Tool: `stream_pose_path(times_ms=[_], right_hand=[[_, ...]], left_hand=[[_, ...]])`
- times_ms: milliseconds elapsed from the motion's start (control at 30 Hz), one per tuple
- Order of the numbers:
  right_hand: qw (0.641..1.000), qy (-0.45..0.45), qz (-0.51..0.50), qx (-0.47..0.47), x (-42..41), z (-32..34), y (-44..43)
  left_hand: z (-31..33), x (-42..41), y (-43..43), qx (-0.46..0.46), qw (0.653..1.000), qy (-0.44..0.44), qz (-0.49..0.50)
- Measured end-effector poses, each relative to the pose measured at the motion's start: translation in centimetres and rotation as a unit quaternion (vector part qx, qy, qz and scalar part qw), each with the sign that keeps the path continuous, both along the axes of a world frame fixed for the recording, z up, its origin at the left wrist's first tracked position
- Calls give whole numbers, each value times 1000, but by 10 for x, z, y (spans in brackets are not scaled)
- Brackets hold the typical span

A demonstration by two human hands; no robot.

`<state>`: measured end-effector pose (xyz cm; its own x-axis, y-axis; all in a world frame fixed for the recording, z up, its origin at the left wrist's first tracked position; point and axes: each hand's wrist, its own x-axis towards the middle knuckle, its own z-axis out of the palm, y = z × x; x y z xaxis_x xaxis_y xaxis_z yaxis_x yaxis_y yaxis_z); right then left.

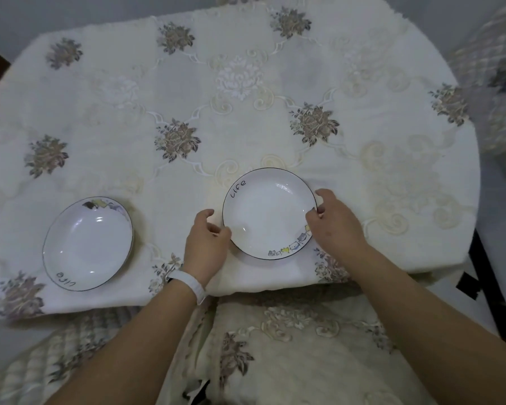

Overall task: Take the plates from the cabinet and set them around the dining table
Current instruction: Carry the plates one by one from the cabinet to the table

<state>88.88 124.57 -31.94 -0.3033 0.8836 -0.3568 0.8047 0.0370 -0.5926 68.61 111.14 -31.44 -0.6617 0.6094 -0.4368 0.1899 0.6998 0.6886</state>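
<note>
A white plate (268, 213) with a thin black rim, the word "Life" and small cartoon figures lies on the dining table (246, 83) near its front edge. My right hand (332, 226) grips its right rim, thumb on top. My left hand (206, 242), with a white band on the wrist, is curled against its left rim and seems to pinch it. A second plate (86, 244) of the same design sits to the left on the table, apart from both hands; it looks like a stack of two, but I cannot be sure.
A cream embroidered cloth with brown flower motifs covers the table. A chair (275, 346) with a matching cover stands right in front of me, under my arms. Another covered chair (497, 68) stands at the far right. A dark frame (485, 273) shows below the table's right edge.
</note>
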Motion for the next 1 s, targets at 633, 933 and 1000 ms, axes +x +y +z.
stream_pose_path(times_ms=[633,933,1000], right_hand=[[900,54,359,243,-67,109,-97],[816,56,504,276,-144,138,-220],[795,54,533,285,-161,144,-258]], left_hand=[[113,-27,-158,53,968,195,-150],[135,-67,-313,-30,945,319,-66],[139,-73,-359,-34,942,331,-43]])
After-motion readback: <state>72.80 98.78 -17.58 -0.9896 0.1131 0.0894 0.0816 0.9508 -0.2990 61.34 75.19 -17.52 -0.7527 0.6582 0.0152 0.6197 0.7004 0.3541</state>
